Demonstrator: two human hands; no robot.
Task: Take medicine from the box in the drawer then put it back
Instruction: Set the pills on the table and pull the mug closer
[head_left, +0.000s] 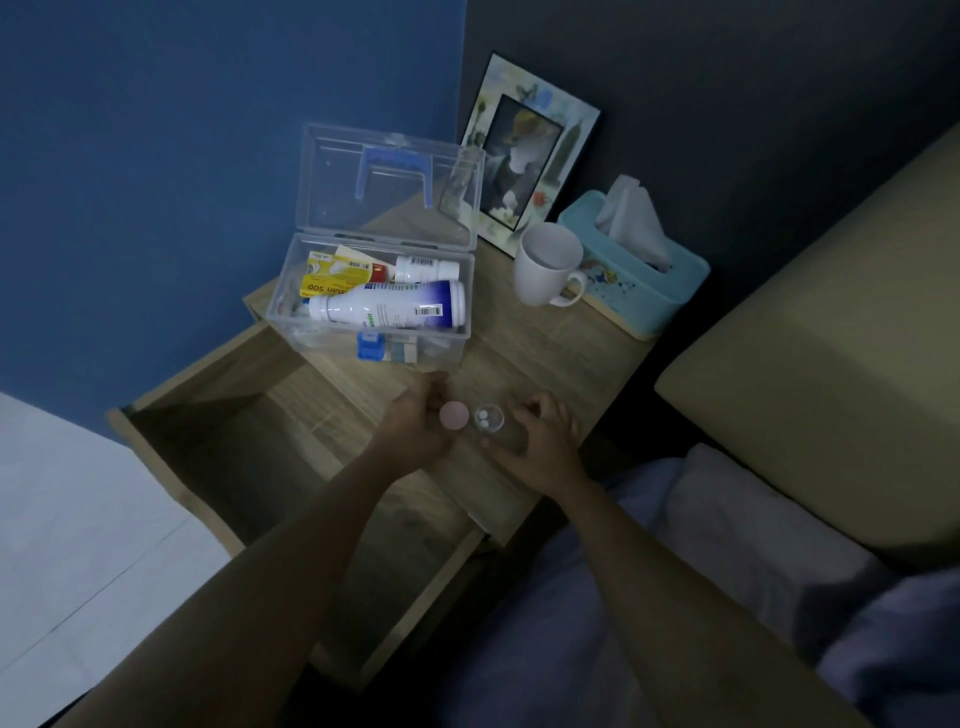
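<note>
A clear plastic medicine box (291, 312) stands open on the wooden nightstand (550, 358), lid raised, with white bottles and yellow packets inside. Below it the drawer (208, 441) is pulled out. My left hand (415, 426) holds a small pink cap (453, 415) between its fingers. My right hand (540, 441) grips a small clear pill bottle (489, 418) on the nightstand's front edge; its mouth faces up and white pills show inside. Cap and bottle are side by side, slightly apart.
A white mug (548, 265), a light blue tissue box (639, 270) and a picture frame (530, 150) stand at the back of the nightstand. A bed with a beige headboard (831, 389) lies to the right. A blue wall is on the left.
</note>
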